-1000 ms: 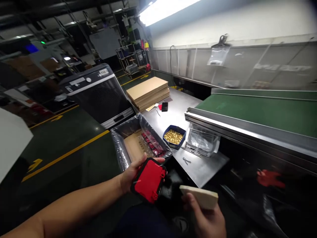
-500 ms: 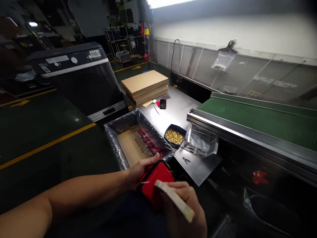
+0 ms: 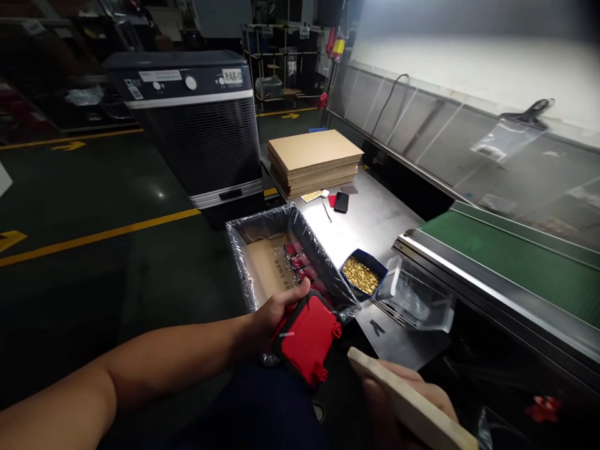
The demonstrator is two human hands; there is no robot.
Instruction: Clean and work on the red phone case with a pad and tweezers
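My left hand (image 3: pixel 276 312) is closed on the near left side of a red plastic case (image 3: pixel 312 337) with a black edge, thumb on top. Two small red latch-like parts stick out along the case's right side. In my right hand (image 3: pixel 422 400) is a pale, flat, off-white strip (image 3: pixel 403 390); its material I cannot tell. The strip is apart from the case, to its right. Beyond the case sits a bin lined with clear plastic (image 3: pixel 237 262), with cardboard and several red-and-black pieces inside.
A blue tray (image 3: pixel 344 265) of small brass-coloured parts stands on the metal table (image 3: pixel 384 200), beside a clear plastic container (image 3: pixel 422 300). Stacked cardboard sheets (image 3: pixel 314 153) lie farther back. A green conveyor belt (image 3: pixel 510 250) runs along the right. A large dark air cooler (image 3: pixel 197 137) stands at left.
The off-white strip in my right hand has moved right, away from the red case, uncovering its face. My left hand still holds the case. The camera view has turned left.
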